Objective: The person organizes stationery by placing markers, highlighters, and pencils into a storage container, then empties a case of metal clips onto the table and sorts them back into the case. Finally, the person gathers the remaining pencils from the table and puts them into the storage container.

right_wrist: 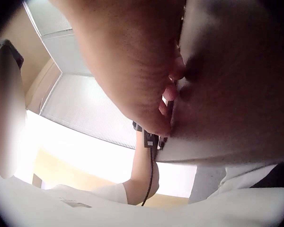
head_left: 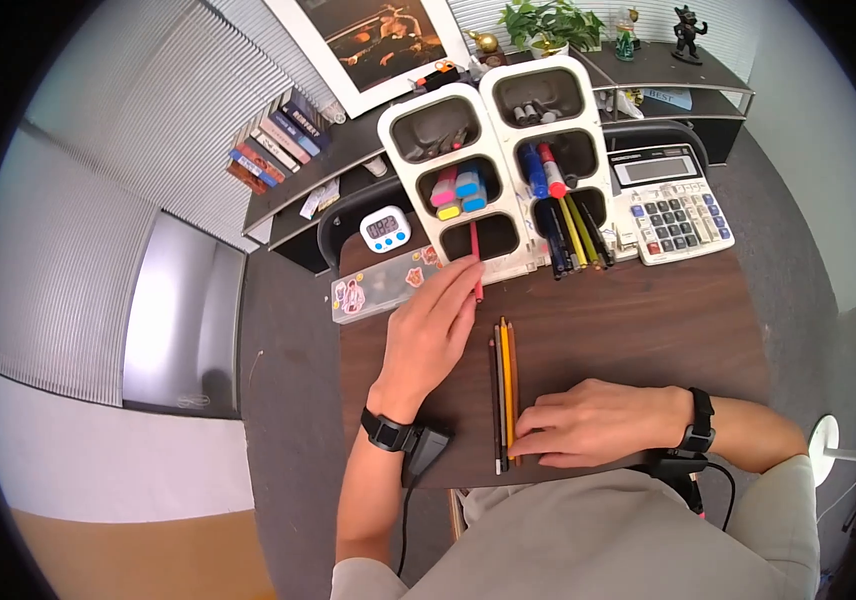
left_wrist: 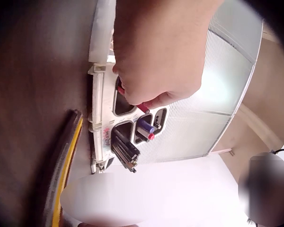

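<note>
My left hand (head_left: 432,328) pinches a red pencil (head_left: 475,240) at the bottom left compartment of a white desk organizer (head_left: 500,150); the pencil's upper part shows inside that opening. In the left wrist view the pencil's red end (left_wrist: 143,108) sticks out past my fingers. Several pencils lie side by side on the dark wooden table (head_left: 638,340), among them a yellow pencil (head_left: 507,385) and a black pencil (head_left: 495,410). My right hand (head_left: 598,422) rests on the table with relaxed fingers, fingertips right at the lower ends of these pencils.
Other compartments hold highlighters (head_left: 459,190), markers (head_left: 551,172) and a bunch of dark and yellow-green pencils (head_left: 578,235). A calculator (head_left: 673,210) lies right of the organizer. Left of it are a clear pencil case (head_left: 378,288) and a white digital timer (head_left: 385,229).
</note>
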Motion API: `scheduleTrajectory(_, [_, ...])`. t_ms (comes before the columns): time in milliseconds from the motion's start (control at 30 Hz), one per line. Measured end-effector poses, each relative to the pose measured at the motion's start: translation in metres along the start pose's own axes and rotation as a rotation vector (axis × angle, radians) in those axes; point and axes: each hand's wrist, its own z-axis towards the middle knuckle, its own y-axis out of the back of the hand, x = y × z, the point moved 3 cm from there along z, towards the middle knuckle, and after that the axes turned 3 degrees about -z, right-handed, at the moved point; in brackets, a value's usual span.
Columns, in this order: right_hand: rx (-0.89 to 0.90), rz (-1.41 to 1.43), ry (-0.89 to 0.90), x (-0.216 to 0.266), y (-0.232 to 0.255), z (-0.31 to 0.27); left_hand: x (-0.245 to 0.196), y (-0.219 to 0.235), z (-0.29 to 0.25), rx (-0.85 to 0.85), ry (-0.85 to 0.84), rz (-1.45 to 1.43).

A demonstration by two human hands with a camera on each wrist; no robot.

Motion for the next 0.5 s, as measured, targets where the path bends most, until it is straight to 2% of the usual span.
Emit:
scheduleTrajectory(100, [-0.013,-0.022,0.033,0.005,-0.011,-0.002,-0.002,0.002,-0.004,-0.034,0.038,-0.020])
scheduleTrajectory(167, [-0.026,-0.023,0.041,0.005,-0.012,-0.003,-0.001,0.006,-0.007,-0.109,0.139,-0.100])
scheduleTrajectory(233, [-0.033,-0.025,0.053,0.004,-0.010,-0.006,0.000,0.005,-0.007,-0.131,0.102,-0.086])
scheduleTrajectory(300, [0.010,-0.041,-0.008,0.000,-0.009,-0.007,0.002,0.005,-0.008,-0.162,0.023,-0.067])
scheduleTrajectory(500, [-0.012,-0.035,-0.058,-0.005,-0.006,-0.010,0.001,0.005,-0.010,-0.173,0.043,-0.103])
